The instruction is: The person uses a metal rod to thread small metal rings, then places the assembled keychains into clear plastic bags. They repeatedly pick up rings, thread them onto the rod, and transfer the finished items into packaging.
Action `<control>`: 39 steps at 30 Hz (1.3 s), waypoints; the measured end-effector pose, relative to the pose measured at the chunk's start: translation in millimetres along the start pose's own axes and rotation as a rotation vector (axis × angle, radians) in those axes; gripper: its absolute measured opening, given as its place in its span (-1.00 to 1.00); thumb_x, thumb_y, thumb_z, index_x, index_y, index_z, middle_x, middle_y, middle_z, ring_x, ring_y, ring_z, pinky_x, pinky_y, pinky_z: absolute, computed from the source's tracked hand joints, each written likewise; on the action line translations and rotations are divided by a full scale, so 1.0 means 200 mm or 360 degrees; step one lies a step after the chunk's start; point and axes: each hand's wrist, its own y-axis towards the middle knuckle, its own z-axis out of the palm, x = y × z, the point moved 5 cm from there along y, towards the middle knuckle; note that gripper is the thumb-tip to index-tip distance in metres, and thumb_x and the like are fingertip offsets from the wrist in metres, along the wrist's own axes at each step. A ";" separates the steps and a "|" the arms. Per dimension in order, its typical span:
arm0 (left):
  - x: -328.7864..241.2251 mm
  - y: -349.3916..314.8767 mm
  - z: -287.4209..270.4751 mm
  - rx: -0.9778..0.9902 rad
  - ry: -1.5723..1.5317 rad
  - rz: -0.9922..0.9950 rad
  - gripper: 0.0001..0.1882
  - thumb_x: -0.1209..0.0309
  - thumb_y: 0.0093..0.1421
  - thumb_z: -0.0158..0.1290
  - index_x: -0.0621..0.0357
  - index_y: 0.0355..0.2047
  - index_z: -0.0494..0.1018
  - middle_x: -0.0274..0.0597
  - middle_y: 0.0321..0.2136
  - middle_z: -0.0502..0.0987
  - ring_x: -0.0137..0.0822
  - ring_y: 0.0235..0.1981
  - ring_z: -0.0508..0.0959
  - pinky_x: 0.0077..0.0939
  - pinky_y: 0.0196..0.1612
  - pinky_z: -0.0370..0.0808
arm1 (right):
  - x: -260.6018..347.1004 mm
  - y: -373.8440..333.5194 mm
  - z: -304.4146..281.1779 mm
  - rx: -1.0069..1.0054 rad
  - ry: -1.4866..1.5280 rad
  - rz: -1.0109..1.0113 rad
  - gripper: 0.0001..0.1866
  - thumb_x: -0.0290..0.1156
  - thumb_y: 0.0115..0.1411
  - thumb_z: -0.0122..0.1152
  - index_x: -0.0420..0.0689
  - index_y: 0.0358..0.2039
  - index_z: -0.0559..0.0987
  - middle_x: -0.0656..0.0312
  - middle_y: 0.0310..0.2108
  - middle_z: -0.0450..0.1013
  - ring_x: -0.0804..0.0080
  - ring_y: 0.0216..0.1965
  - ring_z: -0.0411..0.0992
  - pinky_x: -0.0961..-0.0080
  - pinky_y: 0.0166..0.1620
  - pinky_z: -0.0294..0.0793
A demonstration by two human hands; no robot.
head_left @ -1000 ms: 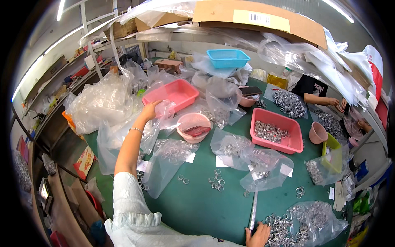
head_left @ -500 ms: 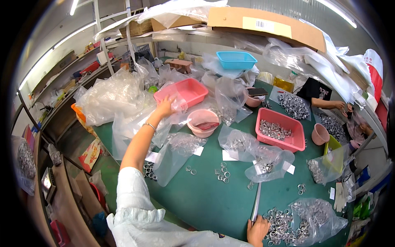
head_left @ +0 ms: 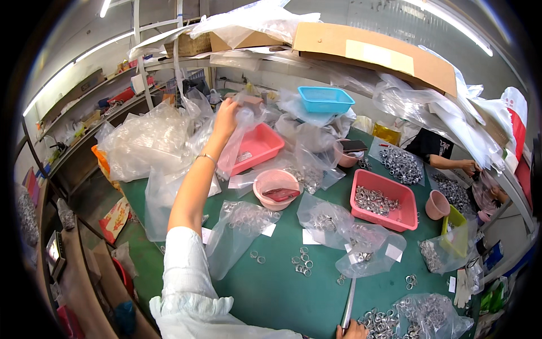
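My left hand (head_left: 226, 117) is raised at the back of the table, its fingers closed on the top of a clear plastic bag (head_left: 232, 148). The bag hangs down over the left side of a pink tray (head_left: 261, 148). At the lower edge my right hand (head_left: 353, 330) grips the thick end of a tapered metal ring mandrel (head_left: 349, 302), which points away from me. Beside that hand lies a heap of silver rings (head_left: 377, 323), next to a clear bag of rings (head_left: 432, 313). Small groups of loose rings (head_left: 303, 263) lie on the green tabletop (head_left: 271, 294).
Bags of rings (head_left: 240, 217) with white paper slips lie across the middle. A pink bowl (head_left: 276, 189), a pink tray of rings (head_left: 384, 200) and a blue basket (head_left: 326, 100) stand further back. At right, a co-worker's hands (head_left: 468, 166) are near more rings. Crumpled plastic bags (head_left: 149, 141) pile up left.
My left hand has risen from inside the pink tray, pulling the clear bag up with it. The right hand still holds the mandrel; the view has shifted so it sits lower.
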 end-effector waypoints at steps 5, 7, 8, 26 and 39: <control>0.03 0.01 0.27 0.0293 0.0124 0.0309 -0.47 0.72 -0.09 -0.08 0.14 -0.03 0.33 0.01 -0.06 0.35 0.06 0.03 0.29 -0.18 0.07 0.26 | 0.00 0.00 0.00 0.0062 -0.0036 0.0067 -0.62 -0.14 -0.02 0.22 -0.19 -0.34 0.47 -0.05 -0.45 0.43 -0.06 -0.38 0.37 0.06 -0.23 0.27; 0.27 -0.14 0.45 0.0813 0.0226 0.0093 -0.22 0.64 -0.07 -0.03 0.00 0.21 0.05 0.00 0.19 0.13 0.06 0.23 0.08 0.03 0.22 0.05 | 0.00 0.00 0.01 0.0146 0.0028 0.0100 -0.63 -0.13 -0.04 0.24 -0.17 -0.38 0.47 -0.05 -0.45 0.42 -0.06 -0.40 0.36 0.05 -0.26 0.27; 0.25 -0.19 0.50 0.0811 0.0425 0.0122 -0.21 0.61 -0.07 -0.01 -0.01 0.22 0.05 0.00 0.20 0.11 0.05 0.23 0.07 0.07 0.22 0.03 | -0.01 0.00 0.01 0.0248 0.0058 0.0176 -0.64 -0.13 -0.05 0.24 -0.16 -0.39 0.47 -0.05 -0.46 0.41 -0.05 -0.41 0.36 0.05 -0.28 0.27; 0.70 -0.56 0.33 -0.0283 0.0921 -0.0860 -0.62 0.16 0.01 0.10 0.10 -0.20 0.48 0.18 -0.14 0.43 0.04 -0.08 0.39 -0.14 0.07 0.26 | 0.01 -0.01 -0.02 0.0006 -0.0052 0.0102 -0.63 -0.14 -0.07 0.26 -0.13 -0.34 0.47 -0.05 -0.49 0.39 -0.09 -0.43 0.34 0.03 -0.27 0.25; 1.15 -0.77 0.58 -0.0174 -0.0622 -0.1859 -0.72 0.40 0.01 0.10 0.39 -0.32 0.52 -0.16 -0.51 0.54 -0.39 -0.49 0.50 -0.58 -0.46 0.38 | 0.05 -0.02 -0.07 0.0084 -0.0100 0.0167 -0.67 -0.22 0.01 0.23 -0.15 -0.26 0.49 -0.02 -0.36 0.41 -0.09 -0.27 0.32 0.04 -0.13 0.26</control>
